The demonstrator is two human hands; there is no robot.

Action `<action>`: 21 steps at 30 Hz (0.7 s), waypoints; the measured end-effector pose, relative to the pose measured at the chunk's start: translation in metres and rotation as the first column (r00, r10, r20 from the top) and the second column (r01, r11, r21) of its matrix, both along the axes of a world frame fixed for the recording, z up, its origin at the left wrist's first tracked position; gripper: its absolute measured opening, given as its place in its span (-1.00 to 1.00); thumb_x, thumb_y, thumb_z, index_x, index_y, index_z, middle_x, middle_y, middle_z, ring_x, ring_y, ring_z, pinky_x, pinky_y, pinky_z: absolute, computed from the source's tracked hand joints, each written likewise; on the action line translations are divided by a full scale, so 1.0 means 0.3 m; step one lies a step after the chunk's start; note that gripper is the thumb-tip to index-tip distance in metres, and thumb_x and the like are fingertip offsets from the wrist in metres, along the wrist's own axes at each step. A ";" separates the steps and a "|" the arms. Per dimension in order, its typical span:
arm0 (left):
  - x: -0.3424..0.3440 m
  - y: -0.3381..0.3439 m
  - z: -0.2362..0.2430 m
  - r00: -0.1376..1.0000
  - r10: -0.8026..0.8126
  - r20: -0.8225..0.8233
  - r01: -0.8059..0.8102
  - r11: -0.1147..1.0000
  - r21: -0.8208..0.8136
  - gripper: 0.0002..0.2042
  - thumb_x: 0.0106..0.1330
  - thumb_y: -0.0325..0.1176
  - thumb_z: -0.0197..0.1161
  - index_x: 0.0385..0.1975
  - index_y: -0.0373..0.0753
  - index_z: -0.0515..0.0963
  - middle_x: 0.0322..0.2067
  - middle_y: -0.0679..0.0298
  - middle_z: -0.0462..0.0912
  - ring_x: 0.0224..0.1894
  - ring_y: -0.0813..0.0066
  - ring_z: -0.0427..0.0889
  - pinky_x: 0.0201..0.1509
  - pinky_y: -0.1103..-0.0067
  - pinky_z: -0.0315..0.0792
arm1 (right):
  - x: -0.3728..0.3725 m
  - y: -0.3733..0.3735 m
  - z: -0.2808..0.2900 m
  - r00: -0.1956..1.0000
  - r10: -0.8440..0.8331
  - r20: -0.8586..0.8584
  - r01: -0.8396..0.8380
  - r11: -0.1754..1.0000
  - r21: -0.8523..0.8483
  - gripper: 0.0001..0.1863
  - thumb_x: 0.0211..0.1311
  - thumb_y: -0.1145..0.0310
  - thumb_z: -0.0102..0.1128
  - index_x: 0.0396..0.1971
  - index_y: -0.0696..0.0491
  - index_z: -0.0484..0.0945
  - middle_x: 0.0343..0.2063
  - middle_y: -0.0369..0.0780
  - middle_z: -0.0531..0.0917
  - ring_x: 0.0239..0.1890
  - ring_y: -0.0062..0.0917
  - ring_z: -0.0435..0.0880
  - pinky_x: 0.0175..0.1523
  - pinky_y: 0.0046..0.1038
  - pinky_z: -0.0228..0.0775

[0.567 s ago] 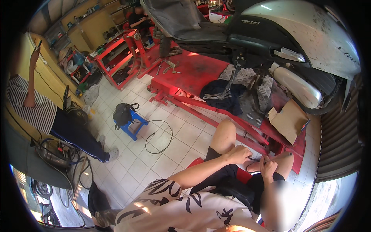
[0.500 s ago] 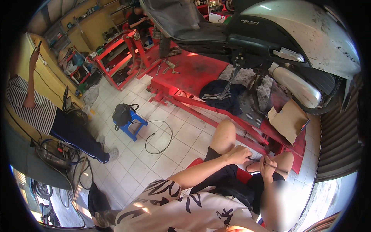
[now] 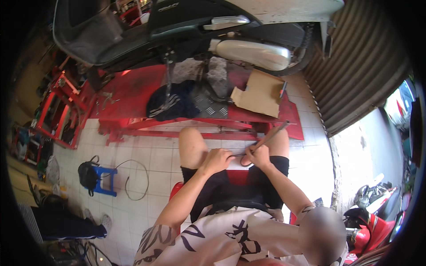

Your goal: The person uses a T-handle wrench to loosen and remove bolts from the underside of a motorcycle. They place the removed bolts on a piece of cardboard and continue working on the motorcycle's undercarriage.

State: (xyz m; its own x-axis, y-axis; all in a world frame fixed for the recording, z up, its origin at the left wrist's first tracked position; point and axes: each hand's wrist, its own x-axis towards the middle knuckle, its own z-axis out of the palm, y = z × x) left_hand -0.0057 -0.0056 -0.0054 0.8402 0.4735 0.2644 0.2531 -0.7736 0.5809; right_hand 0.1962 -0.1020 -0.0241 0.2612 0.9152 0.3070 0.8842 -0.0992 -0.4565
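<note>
I sit with bare knees apart. Between them, my right hand (image 3: 258, 156) is closed round a long, thin brownish strip (image 3: 276, 134), which slants up and away to the right past my right knee. My left hand (image 3: 217, 160) is closed beside it, with its fingers pinched on a slim dark rod (image 3: 239, 154) that spans the small gap between the hands. Whether strip and rod are one piece I cannot tell. Beyond my knees, a raised scooter with a silver muffler (image 3: 253, 55) stands on a red lift platform (image 3: 128, 86).
A cardboard piece (image 3: 258, 94) and a dark cloth (image 3: 171, 103) lie on the platform, with wrenches at its left end. On the left are a blue stool (image 3: 107, 181) bearing a black bag (image 3: 88, 178), a looped cable (image 3: 147, 179) and a person's legs (image 3: 66, 222). A corrugated shutter (image 3: 355, 62) stands right.
My view has swung to the right, so the scooter and platform sit further left in it. Both hands keep their hold; the strip now points up and away instead of down to the right.
</note>
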 end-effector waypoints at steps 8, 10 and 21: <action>-0.035 0.018 0.013 0.998 0.052 0.026 -0.051 0.999 -0.011 -0.80 0.20 -0.24 0.20 -0.46 -0.24 0.64 -0.46 0.10 0.66 -0.37 0.05 0.65 -0.27 0.27 0.51 | -0.015 0.006 0.028 0.996 0.024 -0.089 -0.009 0.986 0.164 -0.87 0.13 0.36 0.29 -0.46 0.09 0.58 -0.70 -0.11 0.60 -0.65 -0.28 0.64 -0.51 -0.35 0.43; -0.026 0.038 -0.019 0.995 0.045 0.088 -0.045 0.999 -0.003 -0.75 0.18 -0.18 0.22 -0.53 -0.24 0.65 -0.52 0.09 0.66 -0.43 0.06 0.66 -0.34 0.29 0.52 | 0.002 0.025 0.022 0.997 0.028 -0.072 -0.015 0.983 0.184 -0.86 0.13 0.38 0.30 -0.41 0.11 0.54 -0.70 -0.14 0.59 -0.62 -0.30 0.65 -0.51 -0.39 0.38; -0.029 0.052 0.002 0.981 0.133 0.143 -0.112 0.983 -0.145 -0.53 0.34 -0.05 0.08 -0.67 -0.30 0.60 -0.65 0.01 0.59 -0.53 0.00 0.62 -0.40 0.24 0.48 | -0.089 0.074 0.282 0.923 0.065 -0.378 -0.014 0.991 0.136 -0.74 0.37 0.32 0.03 -0.46 0.18 0.47 -0.69 -0.33 0.40 -0.62 -0.69 0.33 -0.49 -0.59 0.10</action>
State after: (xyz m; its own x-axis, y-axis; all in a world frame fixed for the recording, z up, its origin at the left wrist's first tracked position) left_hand -0.0143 0.0099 -0.0049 0.7285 0.6107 0.3105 0.2421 -0.6535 0.7172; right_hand 0.1697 -0.0797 0.0607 0.3458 0.8869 0.3063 0.6426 0.0140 -0.7660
